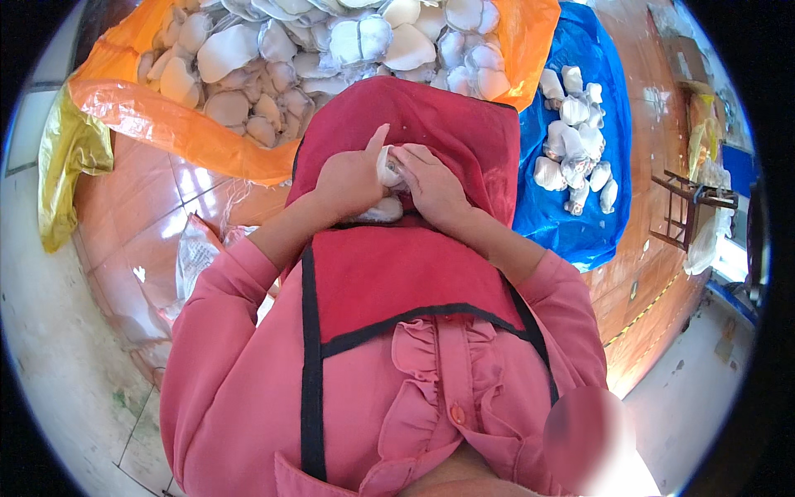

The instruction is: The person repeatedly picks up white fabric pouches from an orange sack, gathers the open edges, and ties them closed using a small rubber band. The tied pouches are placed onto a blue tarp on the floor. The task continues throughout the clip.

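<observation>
Holds small white piece (386,167) between left hand (352,180) and right hand (431,184), both drawn in narrow on it, over red apron (406,269). Just below hands, another pale lump (383,212). Beyond both, orange sheet (530,50) heaped with white pads (360,41). Right of right hand, blue sheet (575,245) bearing white bundles (577,149).

Ahead of lap: open bag (124,103), pads (356,41) piled inside. Over lap: apron (480,137); above it, small piece (387,170) between left hand (352,178) and right hand (432,184); second piece (383,212) just below, nearer body. Right of apron: plastic sheet (609,228), bundles (575,141) on top. Farther right: slatted frame (681,207). Left of open bag: loose bag (70,157). Left of lap: sack (197,253) on floor (132,248).
</observation>
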Motion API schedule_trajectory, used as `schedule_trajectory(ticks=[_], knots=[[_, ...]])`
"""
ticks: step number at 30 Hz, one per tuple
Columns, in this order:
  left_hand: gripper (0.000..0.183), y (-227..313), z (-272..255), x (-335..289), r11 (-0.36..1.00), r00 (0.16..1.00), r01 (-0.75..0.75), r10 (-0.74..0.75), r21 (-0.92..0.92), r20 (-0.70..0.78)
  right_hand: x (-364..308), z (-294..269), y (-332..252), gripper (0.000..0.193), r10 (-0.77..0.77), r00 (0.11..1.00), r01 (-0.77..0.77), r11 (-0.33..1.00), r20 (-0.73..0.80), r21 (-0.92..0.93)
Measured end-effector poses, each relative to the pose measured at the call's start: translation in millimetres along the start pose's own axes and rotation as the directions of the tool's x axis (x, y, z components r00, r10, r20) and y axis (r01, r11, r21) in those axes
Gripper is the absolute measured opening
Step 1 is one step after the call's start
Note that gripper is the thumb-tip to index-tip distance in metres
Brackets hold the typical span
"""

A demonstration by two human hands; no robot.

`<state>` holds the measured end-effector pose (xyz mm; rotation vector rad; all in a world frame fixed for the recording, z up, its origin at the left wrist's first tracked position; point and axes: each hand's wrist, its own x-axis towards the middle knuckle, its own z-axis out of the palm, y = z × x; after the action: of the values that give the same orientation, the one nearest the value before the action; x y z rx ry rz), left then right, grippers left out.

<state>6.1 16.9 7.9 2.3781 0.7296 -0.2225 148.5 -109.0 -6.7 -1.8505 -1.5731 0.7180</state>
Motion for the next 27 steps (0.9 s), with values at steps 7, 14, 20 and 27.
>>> schedule_trajectory(ticks=[7, 14, 20, 27], knots=[[0.087, -1.4, 21.5, -3.7, 0.983, 0.997, -0.046, 0.055, 0.176, -0.045, -4.9, 11.9, 12.5, 0.029, 0.031, 0.999, -0.032, 0.999, -0.028, -0.019], [0.045, -0.9, 22.6, -2.7, 0.986, 0.983, -0.120, 0.135, 0.114, -0.129, 11.5, 12.1, 11.2, 0.024, 0.273, 0.960, -0.262, 0.954, -0.060, 0.149], [0.040, 11.8, -0.5, -3.3, 0.994, 0.998, -0.064, 0.063, 0.086, 0.021, 8.8, 13.4, 21.6, 0.032, 0.263, 0.963, -0.247, 0.946, -0.052, 0.210], [0.040, 11.9, 3.1, -2.7, 0.995, 0.998, -0.057, 0.056, 0.076, 0.018, 6.3, 15.1, 26.3, 0.029, 0.283, 0.958, -0.264, 0.929, -0.041, 0.259]])
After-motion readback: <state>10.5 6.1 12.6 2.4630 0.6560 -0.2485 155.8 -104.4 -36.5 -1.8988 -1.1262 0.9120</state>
